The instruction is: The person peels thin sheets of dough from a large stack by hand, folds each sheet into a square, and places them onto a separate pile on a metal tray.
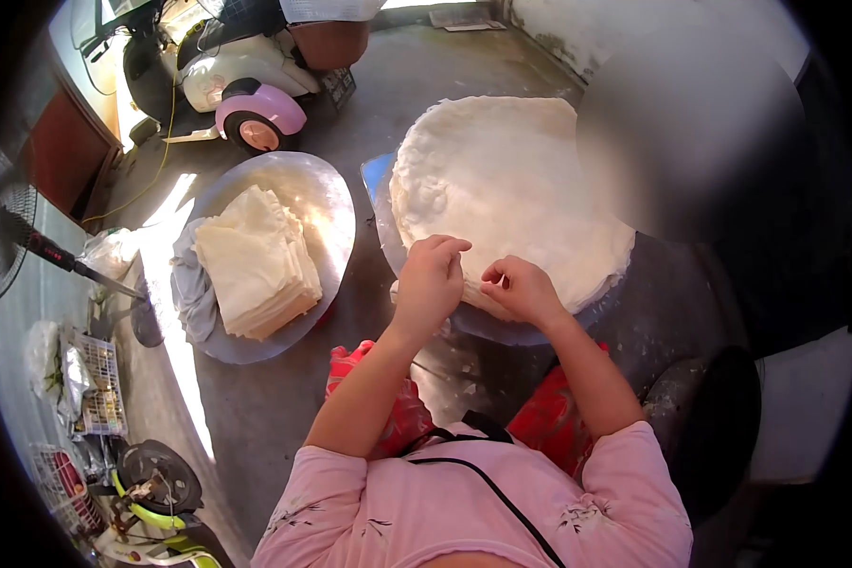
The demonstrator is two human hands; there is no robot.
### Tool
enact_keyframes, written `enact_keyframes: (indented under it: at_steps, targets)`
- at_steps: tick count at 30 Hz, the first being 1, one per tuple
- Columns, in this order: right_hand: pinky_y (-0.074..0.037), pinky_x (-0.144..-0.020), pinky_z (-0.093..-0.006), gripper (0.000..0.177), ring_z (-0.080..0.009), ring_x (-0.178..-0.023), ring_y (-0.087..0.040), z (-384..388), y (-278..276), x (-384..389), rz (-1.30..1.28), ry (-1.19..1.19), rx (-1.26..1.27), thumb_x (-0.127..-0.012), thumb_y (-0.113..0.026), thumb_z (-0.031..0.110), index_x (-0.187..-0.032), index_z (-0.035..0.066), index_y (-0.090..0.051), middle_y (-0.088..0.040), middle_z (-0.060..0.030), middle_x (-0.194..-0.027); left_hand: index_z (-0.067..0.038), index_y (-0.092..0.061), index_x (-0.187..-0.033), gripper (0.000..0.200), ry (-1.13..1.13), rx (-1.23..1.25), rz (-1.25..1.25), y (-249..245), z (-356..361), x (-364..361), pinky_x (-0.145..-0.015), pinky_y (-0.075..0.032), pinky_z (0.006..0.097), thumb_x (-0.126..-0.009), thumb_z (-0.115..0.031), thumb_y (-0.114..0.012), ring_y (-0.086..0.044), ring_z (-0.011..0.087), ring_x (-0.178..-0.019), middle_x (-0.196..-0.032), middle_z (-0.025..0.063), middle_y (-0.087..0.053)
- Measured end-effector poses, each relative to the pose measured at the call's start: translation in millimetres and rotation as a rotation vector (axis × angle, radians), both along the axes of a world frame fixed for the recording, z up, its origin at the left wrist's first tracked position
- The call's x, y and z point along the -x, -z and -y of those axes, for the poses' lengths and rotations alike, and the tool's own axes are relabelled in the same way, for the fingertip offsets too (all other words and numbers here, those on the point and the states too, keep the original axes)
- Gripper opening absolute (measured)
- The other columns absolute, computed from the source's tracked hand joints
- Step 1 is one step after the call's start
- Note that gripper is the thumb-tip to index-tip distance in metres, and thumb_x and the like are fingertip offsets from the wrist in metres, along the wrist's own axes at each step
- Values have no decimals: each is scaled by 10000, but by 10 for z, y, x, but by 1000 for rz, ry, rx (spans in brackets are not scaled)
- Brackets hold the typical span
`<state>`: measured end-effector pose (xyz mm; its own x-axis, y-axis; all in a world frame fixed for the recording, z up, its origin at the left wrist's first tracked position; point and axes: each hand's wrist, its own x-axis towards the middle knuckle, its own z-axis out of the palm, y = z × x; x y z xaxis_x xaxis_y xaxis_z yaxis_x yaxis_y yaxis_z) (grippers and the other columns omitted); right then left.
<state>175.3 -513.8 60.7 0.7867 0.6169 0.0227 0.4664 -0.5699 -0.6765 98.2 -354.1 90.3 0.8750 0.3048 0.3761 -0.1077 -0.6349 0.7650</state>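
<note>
Both hands are over the near edge of a large round pile of thin, pale, dough-like sheets (511, 180). My left hand (433, 284) is closed at the pile's front left, its fingers curled and its fingertips pointing right. Just to its right, my right hand (523, 289) is closed too, with thumb and forefinger brought together near the edge. Whatever is between the fingers of either hand is too small or hidden to make out. A round metal tray (483, 327) shows beneath the pile's near rim.
To the left, a second round metal tray (327, 208) bears a stack of squarish pale sheets (256, 260) and a grey cloth (194, 293). A scooter (246, 80) stands at the back left, a fan (9, 232) at far left. A person in dark clothing (776, 246) is at right.
</note>
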Motion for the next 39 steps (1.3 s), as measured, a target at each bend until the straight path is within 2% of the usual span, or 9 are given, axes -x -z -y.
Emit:
enact_keyframes:
  at_steps: [4, 6, 13, 19, 24, 31, 33, 36, 39]
  targets:
    - [-486, -649, -357, 139, -246, -713, -614, 56, 75, -52, 72, -47, -13, -731, -644, 220, -784, 93, -660, -627, -79, -763, -73, -670, -928, 203, -70, -199, -83, 328, -33, 9, -813, -448, 351, -804, -12, -522, -543, 277, -915, -926, 87, -611]
    - [-487, -647, -371, 121, -260, -710, -613, 37, 41, -66, 220, -115, 48, -716, -645, 213, -756, 101, -665, -628, -75, -734, -65, -681, -901, 233, -40, -200, -54, 351, -29, 37, -818, -447, 357, -711, -5, -560, -521, 283, -926, -912, 91, -595]
    - [-490, -642, -379, 116, -262, -701, -615, 32, 15, -98, 279, -184, 72, -721, -632, 210, -745, 102, -666, -633, -71, -725, -104, -688, -909, 230, -21, -259, -90, 394, -28, 24, -816, -451, 351, -766, -5, -538, -530, 271, -928, -928, 73, -603]
    - [-492, -638, -360, 139, -259, -709, -626, 72, 146, -146, 22, -62, -43, -762, -616, 212, -789, 79, -646, -639, -94, -753, -145, -692, -933, 271, 56, -359, -142, 446, 25, 30, -805, -445, 376, -734, -23, -555, -531, 264, -920, -913, 63, -587]
    - [-477, -622, -372, 138, -286, -703, -617, 79, 315, -251, -87, 149, -188, -814, -578, 177, -842, 42, -579, -619, -126, -724, -186, -659, -1000, 344, 46, -623, -215, 484, 125, 64, -775, -409, 388, -704, -40, -564, -501, 255, -910, -867, 50, -546]
    - [-470, -656, -408, 125, -312, -730, -608, 16, 480, -453, -22, 360, -306, -856, -530, 161, -909, 48, -519, -620, -166, -806, -116, -628, -1033, 350, 14, -548, -232, 498, 227, 24, -817, -390, 419, -701, -30, -555, -488, 267, -951, -951, 74, -537]
    - [-469, -667, -403, 186, -318, -755, -609, -61, 424, -420, -156, 302, -328, -842, -576, 195, -956, 54, -531, -621, -166, -844, -68, -600, -1059, 346, -97, -725, 42, 500, 228, -1, -809, -399, 415, -717, -49, -548, -488, 279, -982, -991, 94, -543]
    - [-469, -644, -371, 240, -293, -714, -608, -81, 272, -344, 79, 171, -191, -808, -633, 221, -947, 39, -562, -626, -146, -797, -45, -576, -1077, 350, -81, -886, 0, 457, 199, -3, -835, -397, 417, -729, -65, -540, -476, 280, -1043, -1045, 116, -537]
    - [-455, -604, -322, 240, -229, -642, -589, 73, 331, -724, -8, 218, -205, -779, -666, 220, -891, 20, -594, -615, -120, -724, -46, -562, -1120, 383, -86, -728, -195, 571, 192, -40, -943, -309, 500, -755, -153, -516, -454, 263, -1114, -1114, 70, -526]
